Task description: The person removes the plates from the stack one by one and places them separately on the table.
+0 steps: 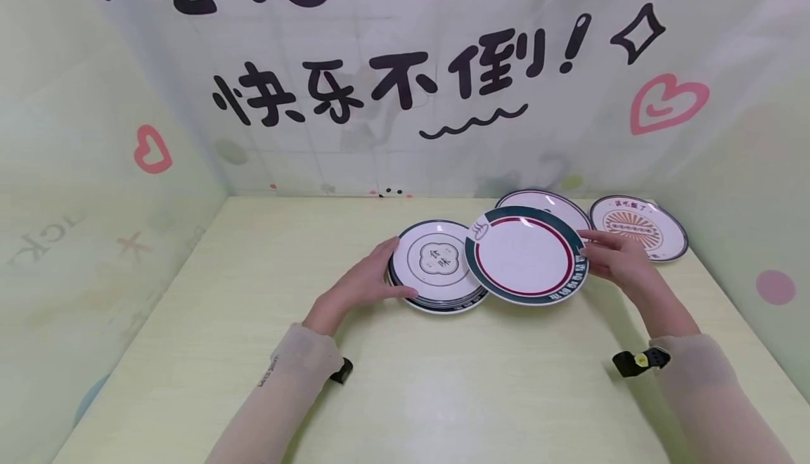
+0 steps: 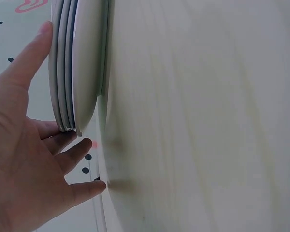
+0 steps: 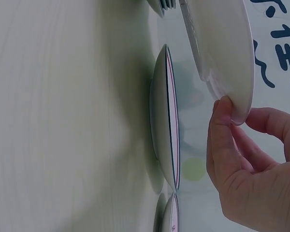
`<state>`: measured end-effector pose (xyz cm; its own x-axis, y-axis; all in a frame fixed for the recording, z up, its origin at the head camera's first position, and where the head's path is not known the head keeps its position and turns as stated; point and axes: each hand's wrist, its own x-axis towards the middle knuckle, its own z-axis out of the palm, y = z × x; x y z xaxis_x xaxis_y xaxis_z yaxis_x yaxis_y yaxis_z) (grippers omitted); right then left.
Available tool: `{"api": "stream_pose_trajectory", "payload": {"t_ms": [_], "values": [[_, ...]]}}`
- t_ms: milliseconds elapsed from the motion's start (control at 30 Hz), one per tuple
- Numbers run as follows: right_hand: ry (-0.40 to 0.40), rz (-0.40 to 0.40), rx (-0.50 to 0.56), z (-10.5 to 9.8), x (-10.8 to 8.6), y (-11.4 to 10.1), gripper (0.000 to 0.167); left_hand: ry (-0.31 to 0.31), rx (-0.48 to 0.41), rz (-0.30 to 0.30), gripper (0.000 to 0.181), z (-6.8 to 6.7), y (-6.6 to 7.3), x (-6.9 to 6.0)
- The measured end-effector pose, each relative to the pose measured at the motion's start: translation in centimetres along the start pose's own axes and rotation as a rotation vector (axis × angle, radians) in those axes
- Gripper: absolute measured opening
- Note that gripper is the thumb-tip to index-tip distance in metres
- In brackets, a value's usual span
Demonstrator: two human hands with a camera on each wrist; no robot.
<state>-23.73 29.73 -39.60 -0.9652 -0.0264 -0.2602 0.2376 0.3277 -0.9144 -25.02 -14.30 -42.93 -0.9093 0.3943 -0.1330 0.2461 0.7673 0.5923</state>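
Left of the stack (image 1: 439,256), faded lettering on the left wall (image 1: 82,147) is mostly illegible, and the left sleeve (image 1: 278,394) carries print too small to read. Behind the stack, the back wall (image 1: 348,162) says "快乐不倒!" in thick black strokes, under a larger line cut off by the frame. The stack's top plate bears characters in a scalloped frame; the green plate (image 1: 524,256), just right of the stack, has white characters on its rim, too small to make out. Farther right, the end plate (image 1: 633,218) appears to read "该吃饭了".

The stack sits on a pale, wood-grained table (image 1: 221,351); pink hearts decorate the walls on both sides of it.

At the stack's left edge, the left hand (image 1: 361,275) touches the rims, fingers spread, thumb apart. The stack is white with dark rims. The green plate is white inside, ringed in red, with a wide dark green border and an emblem at upper left. It is held tilted above the table, overlapping the stack's right edge in the head view; contact cannot be told. Behind it lies the rear plate (image 1: 541,199). The right hand (image 1: 620,260) pinches the green plate's right rim between thumb and fingers.
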Motion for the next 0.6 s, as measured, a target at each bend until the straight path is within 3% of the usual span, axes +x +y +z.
{"api": "stream_pose_trajectory", "payload": {"t_ms": [333,533,600], "values": [[0.012,-0.005,-0.007,-1.6,-1.1,1.2,0.059,-0.003,-0.007,0.008,0.116,-0.1,0.3,-0.1],[0.003,-0.025,0.108,-2.5,-1.6,1.8,0.024,-0.003,-0.004,0.008,0.116,0.0,0.2,0.0],[0.01,-0.028,0.115,-2.8,-1.8,1.9,0.021,-0.005,-0.004,0.008,0.116,0.0,0.2,0.0]]}}
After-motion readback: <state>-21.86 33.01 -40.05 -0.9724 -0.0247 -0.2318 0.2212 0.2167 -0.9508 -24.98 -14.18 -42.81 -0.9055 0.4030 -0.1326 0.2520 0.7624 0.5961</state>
